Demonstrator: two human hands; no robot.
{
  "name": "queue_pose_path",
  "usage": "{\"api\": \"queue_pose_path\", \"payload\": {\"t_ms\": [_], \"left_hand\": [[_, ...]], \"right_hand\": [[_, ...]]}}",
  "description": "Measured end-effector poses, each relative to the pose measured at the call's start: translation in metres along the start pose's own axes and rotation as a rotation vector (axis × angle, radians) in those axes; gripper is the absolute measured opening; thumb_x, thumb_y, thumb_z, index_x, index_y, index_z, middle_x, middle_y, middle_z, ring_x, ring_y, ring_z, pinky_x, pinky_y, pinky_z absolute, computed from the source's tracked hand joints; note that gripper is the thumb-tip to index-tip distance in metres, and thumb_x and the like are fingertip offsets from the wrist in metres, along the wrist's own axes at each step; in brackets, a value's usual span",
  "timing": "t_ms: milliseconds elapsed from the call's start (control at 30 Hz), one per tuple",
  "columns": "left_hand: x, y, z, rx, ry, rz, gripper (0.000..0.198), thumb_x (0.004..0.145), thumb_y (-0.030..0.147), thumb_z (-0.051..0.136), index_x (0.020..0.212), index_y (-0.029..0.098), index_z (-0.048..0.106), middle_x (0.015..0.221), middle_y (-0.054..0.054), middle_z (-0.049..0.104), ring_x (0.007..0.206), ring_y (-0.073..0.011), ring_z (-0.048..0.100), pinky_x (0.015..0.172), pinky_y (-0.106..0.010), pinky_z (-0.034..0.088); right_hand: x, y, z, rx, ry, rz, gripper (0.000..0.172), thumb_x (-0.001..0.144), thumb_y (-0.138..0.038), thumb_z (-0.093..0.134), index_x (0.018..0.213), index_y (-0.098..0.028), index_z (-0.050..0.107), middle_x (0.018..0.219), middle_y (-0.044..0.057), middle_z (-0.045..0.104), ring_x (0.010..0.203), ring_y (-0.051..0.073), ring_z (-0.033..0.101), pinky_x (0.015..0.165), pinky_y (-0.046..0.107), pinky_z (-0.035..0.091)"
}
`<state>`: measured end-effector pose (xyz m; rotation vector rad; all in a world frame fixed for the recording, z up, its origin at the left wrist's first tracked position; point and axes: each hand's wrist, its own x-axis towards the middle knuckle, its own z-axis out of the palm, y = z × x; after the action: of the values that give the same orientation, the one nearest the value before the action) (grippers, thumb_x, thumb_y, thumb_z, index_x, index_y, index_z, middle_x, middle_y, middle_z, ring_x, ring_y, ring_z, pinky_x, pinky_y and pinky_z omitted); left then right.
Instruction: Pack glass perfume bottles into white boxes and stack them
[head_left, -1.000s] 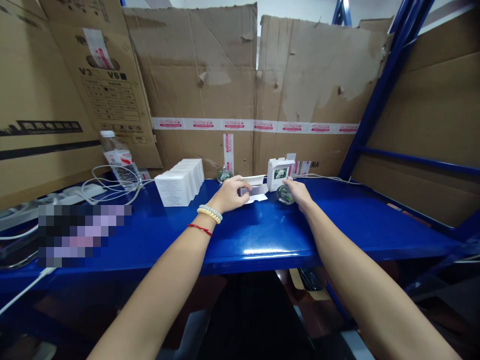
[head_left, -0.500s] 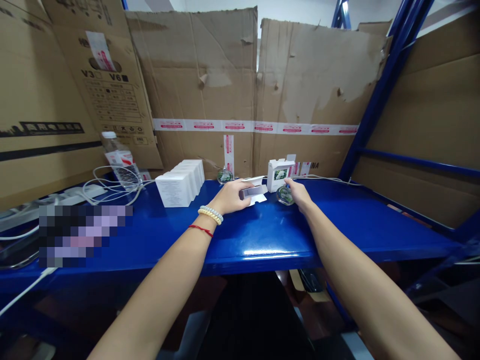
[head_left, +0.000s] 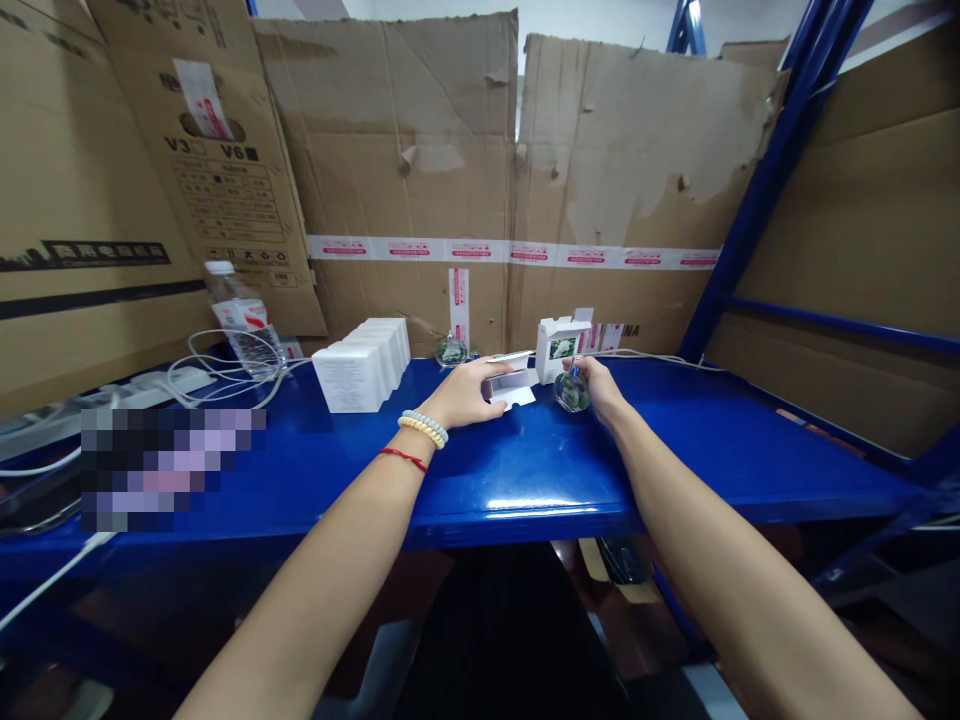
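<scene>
Right hand (head_left: 604,388): fingers clamped near the neck of a round glass bottle (head_left: 572,394). Left hand (head_left: 461,394): fingers closed around a white carton (head_left: 517,392), long axis roughly crosswise, flapped open end facing the bottle, just to its right. Carton appears unfilled, though shadow limits certainty. Printed box (head_left: 551,365) stands behind the bottle, flaps raised, contents hidden.

One left hand (head_left: 466,394) and one right hand (head_left: 602,390) are showing, making two. The right hand is holding one flask (head_left: 571,393); one rear flask (head_left: 451,352) is standing further back, making at least two. The left hand is holding one open box (head_left: 514,387), one picture box (head_left: 551,352) is standing apart, and a box row (head_left: 354,378) is containing several more, packed too closely for counting. One water bottle (head_left: 245,318) is showing.
</scene>
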<state>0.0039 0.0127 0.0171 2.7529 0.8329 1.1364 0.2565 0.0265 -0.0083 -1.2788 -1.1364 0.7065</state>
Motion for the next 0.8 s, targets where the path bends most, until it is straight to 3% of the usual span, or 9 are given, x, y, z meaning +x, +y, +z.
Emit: {"api": "queue_pose_path", "payload": {"t_ms": [133,300,467,633,733,800], "left_hand": [[0.0,0.002,-0.002,-0.017,0.0,-0.021,0.053,0.065,0.023,0.071,0.117,0.016,0.064,0.115,-0.009,0.068,0.103,-0.0239,0.064,0.095,-0.039,0.051],[0.001,0.001,-0.004,-0.132,0.045,-0.077,0.058,0.058,0.026,0.078,0.113,0.016,0.064,0.119,-0.011,0.065,0.109,-0.026,0.062,0.097,-0.04,0.049],[0.005,-0.011,-0.001,-0.572,0.228,-0.271,0.068,0.057,0.039,0.08,0.115,0.013,0.056,0.103,-0.01,0.066,0.087,-0.0219,0.065,0.075,-0.035,0.054],[0.011,-0.015,-0.006,-1.109,0.512,-0.452,0.046,0.06,0.04,0.073,0.095,0.016,0.057,0.084,-0.003,0.062,0.074,-0.0153,0.06,0.066,-0.028,0.049],[0.013,-0.012,-0.009,-1.247,0.559,-0.517,0.044,0.057,0.04,0.073,0.09,0.016,0.058,0.079,-0.002,0.06,0.071,-0.0146,0.058,0.063,-0.026,0.046],[0.013,-0.011,-0.01,-1.206,0.566,-0.521,0.046,0.056,0.043,0.073,0.091,0.017,0.057,0.081,-0.003,0.061,0.073,-0.0164,0.059,0.065,-0.029,0.047]], "right_hand": [[-0.004,-0.007,0.006,0.234,-0.056,0.103,0.034,0.052,-0.03,0.046,0.08,-0.018,0.062,0.082,0.004,0.068,0.091,0.021,0.063,0.082,0.03,0.05],[-0.008,-0.009,0.007,0.176,-0.102,0.079,0.034,0.048,-0.023,0.055,0.081,-0.018,0.062,0.085,0.003,0.067,0.089,0.021,0.061,0.082,0.03,0.046],[-0.005,0.0,0.005,-0.014,-0.098,-0.046,0.022,0.052,-0.032,0.065,0.066,-0.019,0.054,0.073,0.0,0.061,0.075,0.016,0.056,0.077,0.03,0.042],[-0.006,0.003,0.003,-0.212,-0.077,-0.115,0.036,0.057,-0.048,0.068,0.06,-0.02,0.044,0.063,-0.004,0.052,0.066,0.013,0.048,0.07,0.028,0.039],[-0.007,0.0,0.003,-0.216,-0.123,-0.1,0.029,0.061,-0.047,0.064,0.066,-0.02,0.054,0.068,-0.002,0.057,0.072,0.016,0.052,0.073,0.029,0.04],[-0.007,-0.001,0.003,-0.163,-0.159,-0.08,0.021,0.059,-0.037,0.063,0.071,-0.019,0.059,0.075,0.0,0.062,0.08,0.018,0.055,0.076,0.03,0.041]]}}
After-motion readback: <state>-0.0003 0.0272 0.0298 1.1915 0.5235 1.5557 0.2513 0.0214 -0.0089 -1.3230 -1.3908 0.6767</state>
